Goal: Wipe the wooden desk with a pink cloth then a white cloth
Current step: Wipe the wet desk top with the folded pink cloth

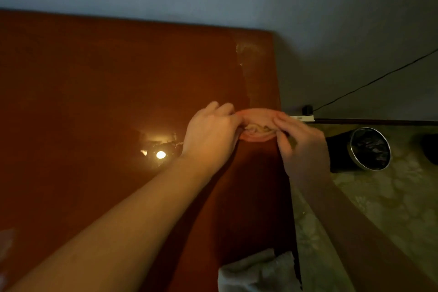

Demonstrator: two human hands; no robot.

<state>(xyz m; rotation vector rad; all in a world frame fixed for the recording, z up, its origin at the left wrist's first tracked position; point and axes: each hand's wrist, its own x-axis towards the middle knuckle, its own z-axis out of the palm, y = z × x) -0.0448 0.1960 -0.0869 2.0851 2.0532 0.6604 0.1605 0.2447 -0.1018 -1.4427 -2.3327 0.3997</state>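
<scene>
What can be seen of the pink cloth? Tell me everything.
The pink cloth is a soft, pale pink fabric, bunched into a folded wad with creased layers showing between the hands. The left hand grips its left end and the right hand pinches its right end. It sits low over the wooden desk near its right edge; whether it touches the wood is unclear.

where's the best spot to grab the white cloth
Pinch the raised fold along the top of the white cloth, coming down from above. It lies bunched, not flat, at the near right edge of the wooden desk, so a ridge is easy to pinch. The right hand looks nearer, but both it and the left hand hold the pink cloth.
</scene>
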